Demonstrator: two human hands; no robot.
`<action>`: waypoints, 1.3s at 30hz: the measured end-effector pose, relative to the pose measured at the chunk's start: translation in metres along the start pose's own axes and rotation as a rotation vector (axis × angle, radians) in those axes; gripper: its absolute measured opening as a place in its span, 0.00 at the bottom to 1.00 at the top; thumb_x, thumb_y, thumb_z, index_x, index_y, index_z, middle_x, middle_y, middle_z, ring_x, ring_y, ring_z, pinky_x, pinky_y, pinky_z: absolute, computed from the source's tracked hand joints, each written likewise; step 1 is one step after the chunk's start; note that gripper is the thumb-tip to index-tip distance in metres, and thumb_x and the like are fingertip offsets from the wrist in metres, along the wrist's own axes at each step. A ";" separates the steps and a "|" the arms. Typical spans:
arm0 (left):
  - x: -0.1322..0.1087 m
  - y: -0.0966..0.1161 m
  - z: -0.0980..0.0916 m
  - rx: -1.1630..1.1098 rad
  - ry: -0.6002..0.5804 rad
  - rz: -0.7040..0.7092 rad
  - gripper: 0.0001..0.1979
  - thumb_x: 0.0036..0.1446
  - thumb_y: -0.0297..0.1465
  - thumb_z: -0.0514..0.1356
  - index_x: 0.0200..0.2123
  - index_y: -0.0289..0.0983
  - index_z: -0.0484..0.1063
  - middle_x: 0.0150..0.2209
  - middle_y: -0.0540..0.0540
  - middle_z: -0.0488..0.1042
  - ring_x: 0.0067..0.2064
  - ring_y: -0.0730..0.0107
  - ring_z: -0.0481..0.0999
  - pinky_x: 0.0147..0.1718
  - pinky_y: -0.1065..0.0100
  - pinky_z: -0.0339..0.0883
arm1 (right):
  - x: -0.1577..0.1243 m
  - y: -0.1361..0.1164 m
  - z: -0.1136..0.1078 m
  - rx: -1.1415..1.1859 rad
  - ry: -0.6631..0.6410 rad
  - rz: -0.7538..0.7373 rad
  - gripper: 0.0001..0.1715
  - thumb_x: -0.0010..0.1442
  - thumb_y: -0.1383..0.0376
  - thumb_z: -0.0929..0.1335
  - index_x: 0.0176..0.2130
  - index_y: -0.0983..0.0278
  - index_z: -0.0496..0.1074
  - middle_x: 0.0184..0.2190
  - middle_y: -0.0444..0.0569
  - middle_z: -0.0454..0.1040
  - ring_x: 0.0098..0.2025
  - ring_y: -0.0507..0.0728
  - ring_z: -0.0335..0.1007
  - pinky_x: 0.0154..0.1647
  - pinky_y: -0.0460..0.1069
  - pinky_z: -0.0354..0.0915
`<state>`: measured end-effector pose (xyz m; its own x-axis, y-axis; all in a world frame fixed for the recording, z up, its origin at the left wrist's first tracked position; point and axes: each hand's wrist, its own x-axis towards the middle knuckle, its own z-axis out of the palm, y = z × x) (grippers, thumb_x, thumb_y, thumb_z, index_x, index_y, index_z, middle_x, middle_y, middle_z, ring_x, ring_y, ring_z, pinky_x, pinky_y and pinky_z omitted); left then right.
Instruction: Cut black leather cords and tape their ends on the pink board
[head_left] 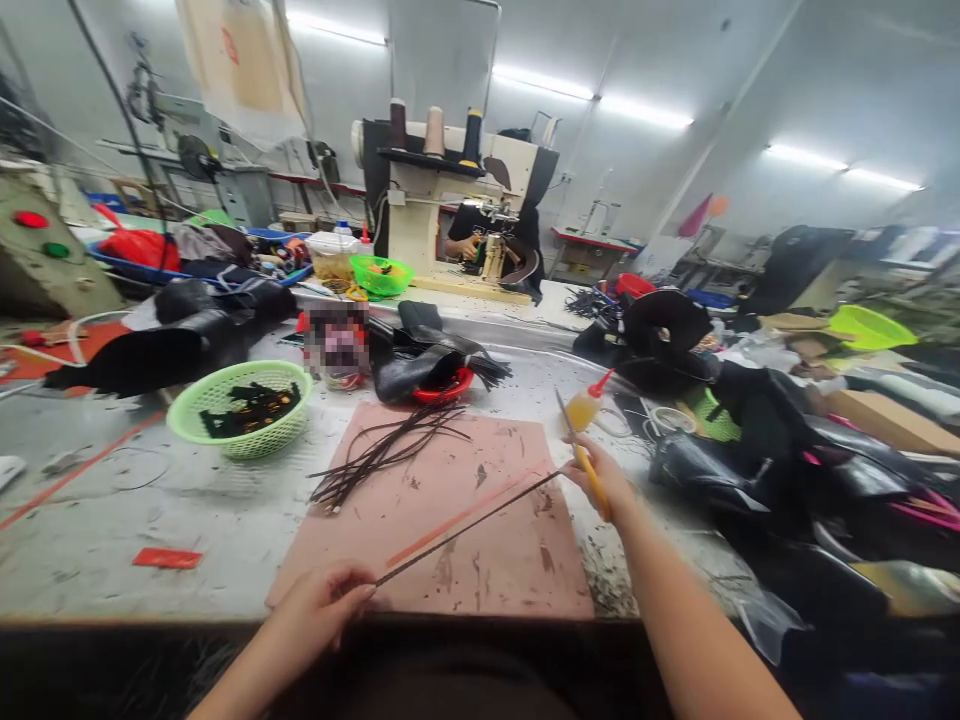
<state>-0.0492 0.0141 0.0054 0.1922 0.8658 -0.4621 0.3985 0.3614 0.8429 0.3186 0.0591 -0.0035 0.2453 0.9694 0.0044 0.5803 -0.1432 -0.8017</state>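
Note:
My left hand (328, 602) is closed at the front edge of the pink mat (517, 570), pinching one end of a thin dark strip (469, 525). The strip runs taut and slanting across the mat. Its far end reaches my right hand (609, 478), whose fingers are closed around yellow-handled scissors (592, 482) and also touch the strip. The scissor blades point up and away, beside a glue bottle (583, 408) with a red nozzle. A bundle of similar dark strips (386, 450) lies loose on the mat's back left part.
A green basket (247, 440) of small black pieces stands left of the mat. Behind it, black leather pieces (431, 365) rest over a red bowl (448, 388). Dark material (772, 440) is heaped at the right. A sewing machine (420, 220) stands beyond, with a person behind it.

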 end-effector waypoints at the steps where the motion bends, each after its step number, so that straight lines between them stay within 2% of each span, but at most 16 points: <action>1: 0.003 -0.001 0.000 0.014 0.002 0.006 0.13 0.34 0.40 0.61 0.22 0.36 0.72 0.13 0.55 0.65 0.12 0.78 0.58 0.13 0.74 0.50 | 0.004 0.005 -0.001 -0.033 -0.001 0.010 0.29 0.43 0.65 0.63 0.47 0.66 0.63 0.21 0.42 0.67 0.23 0.53 0.63 0.27 0.47 0.62; 8: 0.021 0.000 0.007 0.135 0.030 0.098 0.09 0.35 0.39 0.60 0.19 0.39 0.70 0.13 0.54 0.67 0.14 0.70 0.65 0.15 0.72 0.57 | 0.030 0.020 0.010 -0.181 0.056 0.029 0.29 0.44 0.68 0.63 0.48 0.65 0.64 0.23 0.42 0.70 0.27 0.53 0.66 0.35 0.47 0.62; 14: 0.026 -0.001 0.011 0.225 0.025 0.078 0.10 0.37 0.40 0.57 0.19 0.39 0.67 0.14 0.53 0.67 0.15 0.67 0.67 0.16 0.71 0.58 | 0.043 0.019 0.011 -0.271 0.023 0.031 0.31 0.42 0.69 0.65 0.49 0.66 0.65 0.28 0.45 0.74 0.30 0.55 0.69 0.37 0.48 0.62; 20: 0.023 0.000 0.010 0.283 -0.025 0.067 0.11 0.41 0.40 0.53 0.21 0.39 0.66 0.16 0.53 0.68 0.18 0.67 0.69 0.19 0.70 0.59 | 0.044 0.018 0.013 -0.351 0.046 0.052 0.30 0.42 0.70 0.66 0.48 0.61 0.67 0.34 0.46 0.75 0.35 0.57 0.70 0.36 0.47 0.63; 25: 0.014 -0.001 0.009 0.358 0.021 0.085 0.08 0.45 0.36 0.52 0.22 0.39 0.66 0.17 0.53 0.68 0.19 0.67 0.70 0.22 0.71 0.58 | 0.041 0.024 0.014 -0.403 0.050 0.055 0.30 0.42 0.70 0.66 0.47 0.61 0.68 0.37 0.48 0.75 0.41 0.60 0.69 0.38 0.48 0.62; 34: 0.006 0.002 0.017 0.534 0.103 0.105 0.06 0.46 0.29 0.51 0.22 0.38 0.65 0.20 0.51 0.68 0.25 0.68 0.69 0.25 0.72 0.56 | 0.037 0.030 0.013 -0.479 0.026 0.062 0.29 0.42 0.68 0.66 0.48 0.62 0.68 0.36 0.49 0.76 0.38 0.61 0.70 0.35 0.48 0.62; 39: 0.006 0.007 0.019 0.513 0.126 0.089 0.05 0.45 0.29 0.51 0.21 0.38 0.65 0.20 0.51 0.68 0.25 0.69 0.68 0.25 0.72 0.56 | 0.036 0.026 0.012 -0.538 0.014 0.081 0.30 0.44 0.67 0.66 0.49 0.63 0.66 0.37 0.50 0.75 0.40 0.62 0.69 0.35 0.48 0.62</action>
<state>-0.0279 0.0149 0.0038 0.1491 0.9315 -0.3317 0.7786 0.0962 0.6201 0.3325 0.0924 -0.0313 0.3136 0.9490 -0.0335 0.8738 -0.3022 -0.3809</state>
